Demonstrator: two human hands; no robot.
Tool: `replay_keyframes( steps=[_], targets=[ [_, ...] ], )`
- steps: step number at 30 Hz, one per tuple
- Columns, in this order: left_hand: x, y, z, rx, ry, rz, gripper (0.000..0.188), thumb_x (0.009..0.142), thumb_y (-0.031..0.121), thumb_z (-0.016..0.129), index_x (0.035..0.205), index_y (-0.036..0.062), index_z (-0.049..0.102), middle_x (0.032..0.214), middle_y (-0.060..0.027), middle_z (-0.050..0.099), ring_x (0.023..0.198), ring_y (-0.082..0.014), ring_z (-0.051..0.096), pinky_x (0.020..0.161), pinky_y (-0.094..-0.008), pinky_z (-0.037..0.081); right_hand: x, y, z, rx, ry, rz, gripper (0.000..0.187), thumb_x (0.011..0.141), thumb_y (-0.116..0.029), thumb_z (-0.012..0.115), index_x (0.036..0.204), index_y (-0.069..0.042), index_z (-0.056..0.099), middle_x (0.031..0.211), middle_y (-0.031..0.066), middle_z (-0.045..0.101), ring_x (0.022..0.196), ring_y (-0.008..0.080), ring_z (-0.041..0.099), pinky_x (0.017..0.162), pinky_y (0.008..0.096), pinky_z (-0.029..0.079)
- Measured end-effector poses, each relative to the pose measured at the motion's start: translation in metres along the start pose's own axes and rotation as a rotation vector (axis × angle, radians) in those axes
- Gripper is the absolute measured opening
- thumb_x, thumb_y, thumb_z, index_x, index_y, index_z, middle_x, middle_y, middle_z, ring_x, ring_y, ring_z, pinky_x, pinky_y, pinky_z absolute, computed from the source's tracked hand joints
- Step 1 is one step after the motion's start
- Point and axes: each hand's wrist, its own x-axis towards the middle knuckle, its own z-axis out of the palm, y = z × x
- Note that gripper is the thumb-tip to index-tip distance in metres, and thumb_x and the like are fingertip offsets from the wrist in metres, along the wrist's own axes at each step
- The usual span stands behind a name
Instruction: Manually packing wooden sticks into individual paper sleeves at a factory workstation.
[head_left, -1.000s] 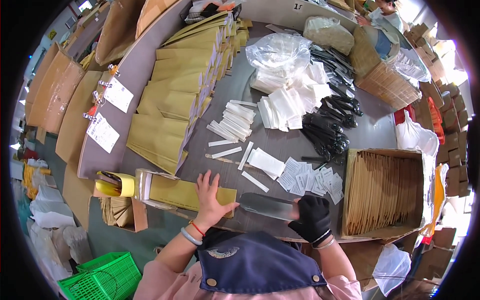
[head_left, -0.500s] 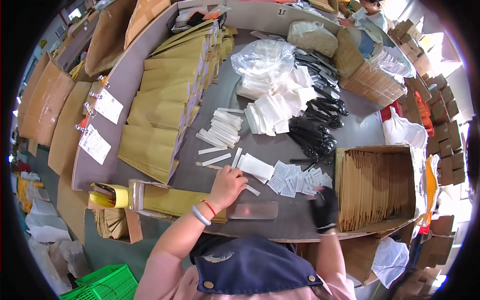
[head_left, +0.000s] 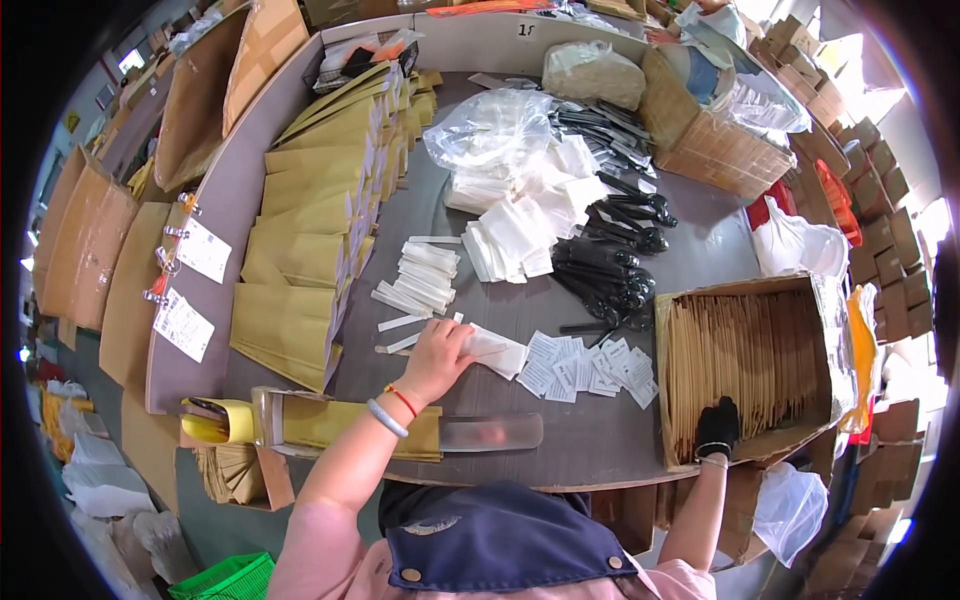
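My left hand [head_left: 438, 360], bare with a red string and a pale bangle at the wrist, has its fingers closed on the left end of a flat white paper packet [head_left: 500, 352] lying on the table. Next to that packet are small printed paper cards [head_left: 560, 365] in a loose spread. My right hand [head_left: 717, 427], in a black glove, reaches into a cardboard box [head_left: 838, 345] and rests on the near part of a tight row of brown kraft sleeves [head_left: 745, 345]. Its dark fingers are hard to make out.
Narrow white strips [head_left: 420, 275] lie left of a heap of white packets [head_left: 510, 235]. Black spoon-like utensils [head_left: 605, 280] fill the middle right. Yellow-brown envelopes [head_left: 285, 320] stand along the left wall. A clear ruler-like plate [head_left: 490, 432] lies near the front edge.
My right hand has moved from beside the printed cards rightward into the box of kraft sleeves. My left hand has come onto the white packet's end. The whole view has shifted slightly.
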Motion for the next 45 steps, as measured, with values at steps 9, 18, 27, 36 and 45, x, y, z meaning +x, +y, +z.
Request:
replay_keyframes(
  steps=[9,18,27,36,45],
  targets=[
    [-0.007,0.018,-0.009,-0.064,-0.049,-0.039,0.025,0.071,0.007,0.077,0.089,0.0045,0.060,0.078,-0.0068,0.059,0.076,-0.0279,0.057,0.073,-0.0372,0.049,-0.007,0.005,-0.006,0.489,0.390,0.101,0.019,0.094,-0.007,0.046,0.109,0.002,0.052,0.096,0.0161,0.060,0.092,0.0328,0.057,0.080,0.0397,0.045],
    [-0.072,0.056,-0.021,-0.122,-0.297,-0.046,0.015,0.076,0.014,0.072,0.088,0.0087,0.065,0.076,-0.0076,0.062,0.080,-0.0284,0.057,0.074,-0.0414,0.045,-0.005,-0.032,0.005,1.058,0.308,0.125,0.007,0.096,-0.008,0.048,0.103,-0.005,0.047,0.080,0.0007,0.046,0.070,0.0111,0.044,0.064,0.0259,0.039],
    [-0.069,0.077,-0.024,-0.895,-0.326,-0.597,0.024,0.083,0.006,0.075,0.103,0.0043,0.062,0.078,0.0034,0.062,0.073,-0.0031,0.057,0.063,-0.0197,0.046,0.030,-0.165,-0.010,0.329,0.028,-0.568,0.030,0.072,-0.007,0.069,0.102,-0.011,0.066,0.092,0.0134,0.061,0.089,0.0350,0.060,0.074,0.0418,0.052],
    [-0.088,0.068,-0.018,0.124,-0.169,-0.002,0.031,0.072,0.026,0.076,0.102,0.0188,0.071,0.089,0.0006,0.060,0.089,-0.0218,0.053,0.079,-0.0372,0.038,0.058,-0.175,0.008,-0.201,-0.062,-0.668,0.020,0.074,-0.019,0.073,0.094,-0.017,0.070,0.099,0.0082,0.060,0.092,0.0320,0.061,0.071,0.0423,0.055],
    [0.001,0.084,0.019,0.025,-0.115,0.076,0.048,0.067,0.026,0.080,0.113,0.0169,0.066,0.106,-0.0037,0.056,0.105,-0.0269,0.051,0.088,-0.0426,0.039,0.024,-0.150,-0.026,0.454,0.022,-0.537,0.015,0.085,-0.020,0.065,0.091,-0.007,0.065,0.081,0.0143,0.062,0.078,0.0342,0.063,0.069,0.0385,0.050]
  ],
)
